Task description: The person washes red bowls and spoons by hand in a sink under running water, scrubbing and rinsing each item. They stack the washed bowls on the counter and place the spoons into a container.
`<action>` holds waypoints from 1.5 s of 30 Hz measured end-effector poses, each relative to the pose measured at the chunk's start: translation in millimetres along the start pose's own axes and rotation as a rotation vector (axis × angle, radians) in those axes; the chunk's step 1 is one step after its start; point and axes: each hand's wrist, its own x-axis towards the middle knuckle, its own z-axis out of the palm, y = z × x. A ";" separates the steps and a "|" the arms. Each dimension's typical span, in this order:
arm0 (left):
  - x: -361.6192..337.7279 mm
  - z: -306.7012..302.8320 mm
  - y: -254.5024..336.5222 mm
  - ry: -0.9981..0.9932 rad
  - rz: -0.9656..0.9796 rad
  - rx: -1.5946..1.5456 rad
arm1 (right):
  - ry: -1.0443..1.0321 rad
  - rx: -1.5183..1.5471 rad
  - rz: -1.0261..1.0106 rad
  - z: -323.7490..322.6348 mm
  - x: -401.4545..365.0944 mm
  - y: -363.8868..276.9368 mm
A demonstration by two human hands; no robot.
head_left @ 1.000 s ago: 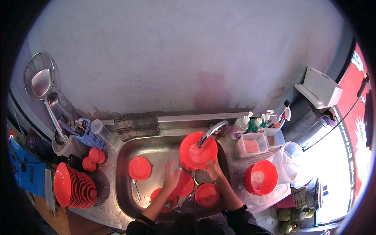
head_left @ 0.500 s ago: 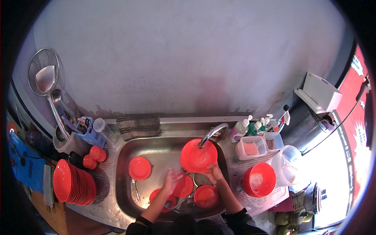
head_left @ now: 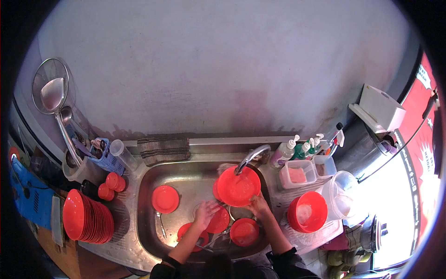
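My right hand (head_left: 259,207) grips the lower right rim of a red bowl (head_left: 239,186) beneath the metal faucet (head_left: 252,158). Another red rim shows behind that bowl on its left. To the left of it, my left hand (head_left: 207,212) has its fingers spread and holds nothing, above a red bowl (head_left: 218,220) in the sink. More red dishes lie in the metal sink (head_left: 186,179): a plate (head_left: 165,199) at the left, a bowl (head_left: 244,232) at the lower right and a bowl (head_left: 184,230) partly under my left forearm. A spoon (head_left: 161,226) rests below the plate.
On the left counter stand a tall stack of red bowls (head_left: 88,216), small red cups (head_left: 111,184) and a blue basket (head_left: 109,162). Stacked red bowls (head_left: 307,212), clear containers (head_left: 297,175) and pump bottles (head_left: 285,151) stand at the right. A striped cloth (head_left: 163,150) lies behind the sink.
The bowl in my right hand has moved slightly right, and a red rim now shows behind its left side. My left hand has shifted slightly right.
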 end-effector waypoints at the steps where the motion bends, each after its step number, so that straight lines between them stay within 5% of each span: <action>1: -0.8 0.4 0.9 -0.004 -0.005 -0.003 | -0.039 -0.030 0.040 -1.0 -1.9 -3.9; 17: 0.8 -3.1 3.7 0.001 -0.045 -0.076 | -0.147 -0.083 -0.058 2.5 7.7 1.7; 21: 1.5 -3.5 0.7 0.011 -0.079 -0.095 | -0.001 -0.130 -0.083 16.6 -0.9 1.8; 27: 1.8 0.6 -4.8 -0.066 -0.125 -0.160 | -0.096 -0.538 -0.197 17.9 -27.2 4.8; 30: 5.9 1.7 -7.9 -0.017 -0.227 -0.257 | -0.045 -0.937 -0.468 11.9 -32.3 12.5; 33: 18.9 -10.8 -18.1 -0.243 -0.241 -0.332 | 0.002 -1.152 -0.626 16.2 -41.1 7.0; 38: 13.8 -9.5 -12.7 -0.108 -0.162 -0.242 | 0.320 -1.340 -0.716 7.4 -28.2 8.1; 39: 13.7 -10.7 -12.3 -0.108 -0.163 -0.241 | 0.321 -1.340 -0.715 1.9 -20.0 13.2; 41: 13.8 -12.8 -12.7 -0.052 -0.146 -0.207 | 0.108 -0.549 -0.477 -8.4 -5.6 24.0; 45: 7.9 -7.6 -7.5 -0.002 -0.161 -0.195 | 0.005 -0.116 -0.293 -7.7 -0.1 28.4</action>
